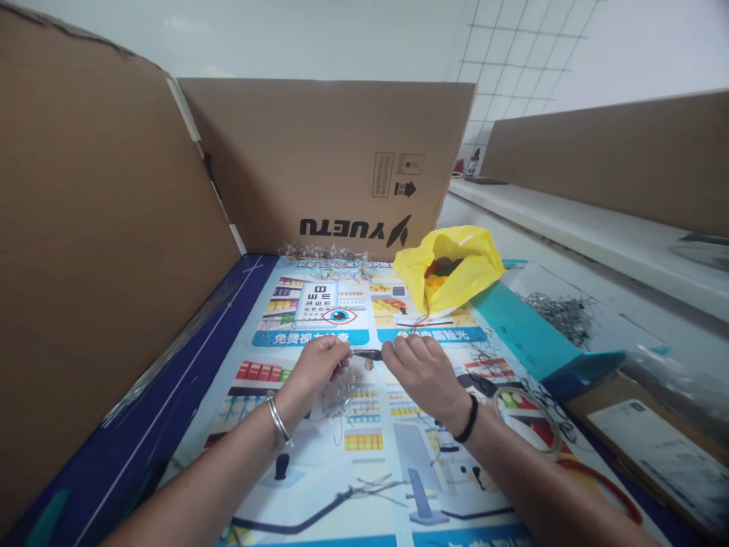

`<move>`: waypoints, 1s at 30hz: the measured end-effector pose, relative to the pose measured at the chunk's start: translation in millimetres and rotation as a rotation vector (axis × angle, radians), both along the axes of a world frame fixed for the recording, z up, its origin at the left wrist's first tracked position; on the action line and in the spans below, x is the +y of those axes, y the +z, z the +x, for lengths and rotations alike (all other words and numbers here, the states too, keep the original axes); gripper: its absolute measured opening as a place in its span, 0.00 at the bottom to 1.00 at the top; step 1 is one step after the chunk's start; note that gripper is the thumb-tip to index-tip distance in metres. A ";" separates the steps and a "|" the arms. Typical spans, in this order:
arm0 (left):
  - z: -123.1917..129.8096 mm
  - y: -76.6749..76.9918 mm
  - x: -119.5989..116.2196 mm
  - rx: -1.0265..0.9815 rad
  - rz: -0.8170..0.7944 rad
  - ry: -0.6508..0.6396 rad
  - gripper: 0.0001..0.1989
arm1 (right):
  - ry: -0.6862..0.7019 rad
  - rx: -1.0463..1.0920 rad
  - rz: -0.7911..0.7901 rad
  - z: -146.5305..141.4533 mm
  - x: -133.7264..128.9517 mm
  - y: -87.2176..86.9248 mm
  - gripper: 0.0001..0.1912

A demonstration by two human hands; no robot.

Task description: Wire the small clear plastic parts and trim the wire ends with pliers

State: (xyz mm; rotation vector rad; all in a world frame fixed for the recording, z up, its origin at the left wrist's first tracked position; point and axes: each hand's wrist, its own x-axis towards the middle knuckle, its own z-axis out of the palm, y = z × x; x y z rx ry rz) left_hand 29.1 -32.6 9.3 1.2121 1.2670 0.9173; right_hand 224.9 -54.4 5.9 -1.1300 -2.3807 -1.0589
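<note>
Inverted "YUETU" lettering marks the cardboard panel (319,152) standing at the counter's (176,425) far edge, and the poster (307,433) spread across it reads "免费视力检查" beneath a printed eye chart. Mid-counter, the left hand (319,368) pinches a tangle of thin silvery wire (343,393), while the right hand (421,372) curls closed around a slim black tool (367,354), its exact type unclear, spanning the gap between them. Toward the far right corner sits an open yellow bag (456,292); white tiles (512,45) rise behind.

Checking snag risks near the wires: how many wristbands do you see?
2: a silver bangle at the wrist of the left hand, a black band at that of the right hand.
</note>
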 end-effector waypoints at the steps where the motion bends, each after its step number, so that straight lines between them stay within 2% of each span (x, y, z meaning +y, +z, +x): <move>1: 0.2 0.1 -0.4 -0.005 -0.003 -0.007 0.10 | 0.003 -0.002 0.002 0.4 0.3 -0.2 0.09; 7: 1.1 1.8 -3.0 -0.046 -0.025 -0.009 0.10 | 0.047 0.032 -0.007 2.0 1.6 -0.8 0.09; 25: 1.6 4.4 -3.8 -0.070 -0.060 -0.013 0.09 | 0.062 0.022 -0.008 4.5 3.2 -3.9 0.09; 30: 2.3 5.2 -3.5 -0.091 -0.072 0.015 0.09 | 0.047 0.006 0.036 3.6 2.1 -3.3 0.09</move>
